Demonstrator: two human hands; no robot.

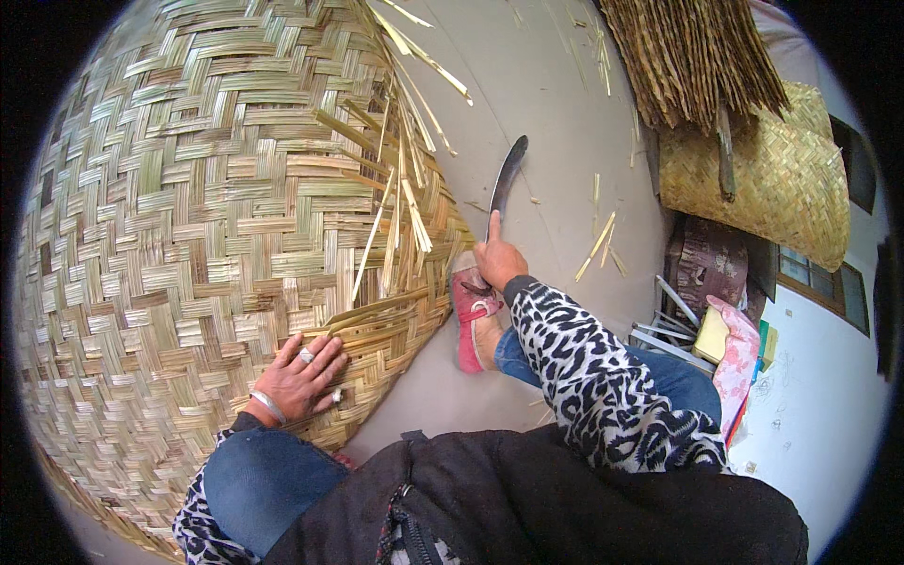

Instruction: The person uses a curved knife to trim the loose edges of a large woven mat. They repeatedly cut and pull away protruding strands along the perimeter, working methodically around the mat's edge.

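A large woven bamboo mat (198, 226) covers the left side and curves up in front of me. My left hand (294, 381) lies flat on its lower part, fingers spread, with a ring and a wrist bangle on it. Close to the fingertips, a few strips (372, 313) run loose along the weave. My right hand (501, 261) grips a curved knife (508, 176), the index finger stretched along it. The dark blade points away from me over the floor, apart from the mat. Its handle is hidden in my fist. Loose strip ends (407, 202) stick out from the mat's right edge.
Cut strips (595, 247) are scattered on the grey floor (556, 155). A bundle of brown stalks (692, 56) and another woven mat (753, 179) stand at the far right. Below them is a metal-legged stool or rack (673, 330) with a pink cloth (734, 353). My pink shoe (471, 320) stands beside the mat.
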